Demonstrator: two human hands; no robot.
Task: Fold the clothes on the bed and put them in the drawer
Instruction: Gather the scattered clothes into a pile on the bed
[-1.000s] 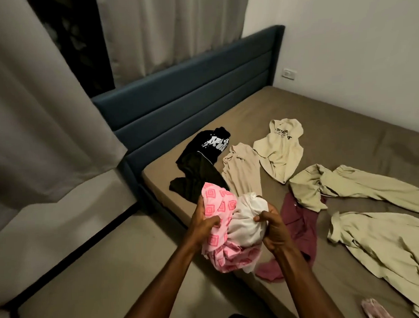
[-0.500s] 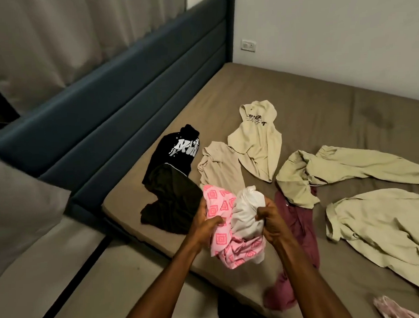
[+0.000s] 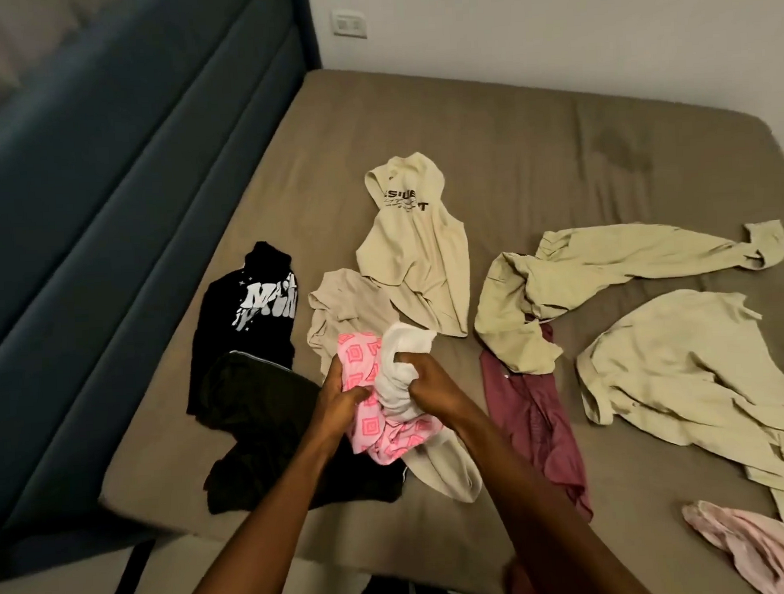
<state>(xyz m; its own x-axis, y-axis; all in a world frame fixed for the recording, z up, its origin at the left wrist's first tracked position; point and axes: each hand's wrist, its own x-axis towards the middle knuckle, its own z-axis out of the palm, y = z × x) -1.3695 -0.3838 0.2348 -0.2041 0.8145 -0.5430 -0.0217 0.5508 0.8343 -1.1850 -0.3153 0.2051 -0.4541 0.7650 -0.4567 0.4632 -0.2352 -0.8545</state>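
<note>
Left hand: our left hand (image 3: 340, 395) has its fingers curled round the pink patterned garment (image 3: 368, 414), bunching the cloth so it does not slip while we work on it
Right hand: our right hand (image 3: 423, 385) is closed in a fist on the white garment (image 3: 402, 372), gripping it where it tangles with the pink one; we judge the two hands are set to pull the pieces apart
Bundle: held just above the near part of the bed (image 3: 508, 125), over the black clothes and a beige piece, so whatever drops lands on the mattress
Black hoodie: the black hoodie (image 3: 256, 311) with white lettering lies at the left near the blue headboard (image 3: 129, 196), unfolded
Cream top: the cream printed top (image 3: 417, 246) lies spread flat in the middle, easy to fold in place
Khaki shirts: a khaki shirt (image 3: 605, 278) and a second khaki shirt (image 3: 699, 373) sprawl to the right, sleeves out
Maroon garment: the maroon garment (image 3: 535, 429) lies partly under the first khaki shirt
Pale pink garment: a pale pink garment (image 3: 751, 546) sits at the near right corner
Progress: nothing looks folded yet, and no drawer is in view
</note>
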